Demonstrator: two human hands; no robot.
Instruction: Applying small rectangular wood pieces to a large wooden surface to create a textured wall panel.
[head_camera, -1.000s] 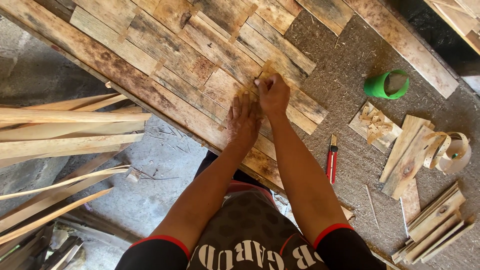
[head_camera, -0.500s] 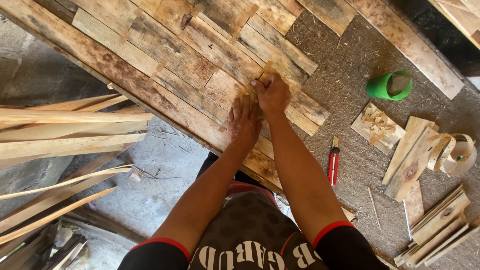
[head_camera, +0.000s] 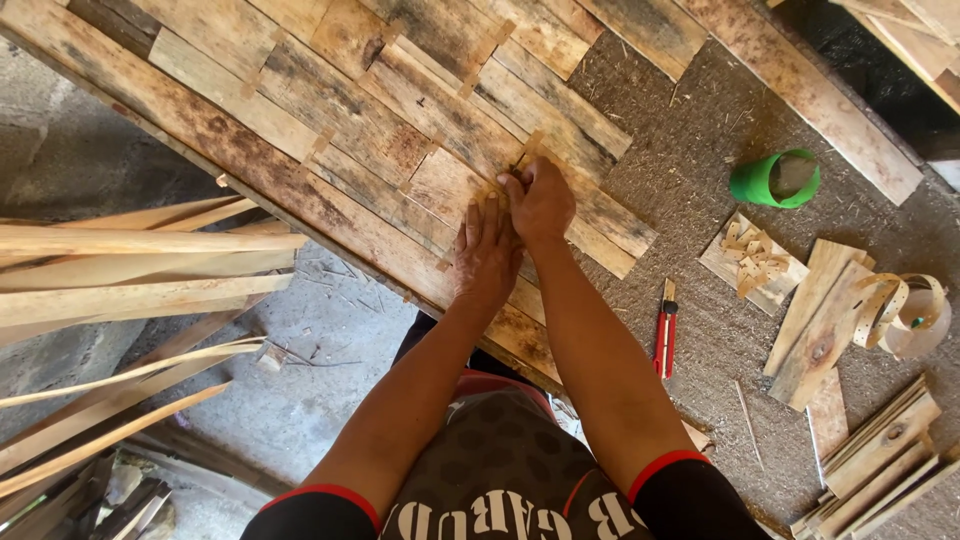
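Observation:
My left hand (head_camera: 485, 248) lies flat, fingers apart, pressing on a small wooden plank (head_camera: 452, 188) in a patchwork panel of weathered wood pieces (head_camera: 330, 120). My right hand (head_camera: 540, 198) is closed just beyond it, pinching something small at the plank's far edge; what it grips is hidden by the fingers. Thin tan strips join the planks at their seams.
A green cup (head_camera: 775, 180) stands on the rough board at right. A red utility knife (head_camera: 665, 335) lies near my right arm. Loose wood offcuts (head_camera: 830, 320), a coil of tan strip (head_camera: 905, 310) and stacked slats (head_camera: 880, 460) sit at right. Long thin slats (head_camera: 130, 270) jut in from the left.
Both hands stay on the same plank with almost no movement. The view has shifted slightly.

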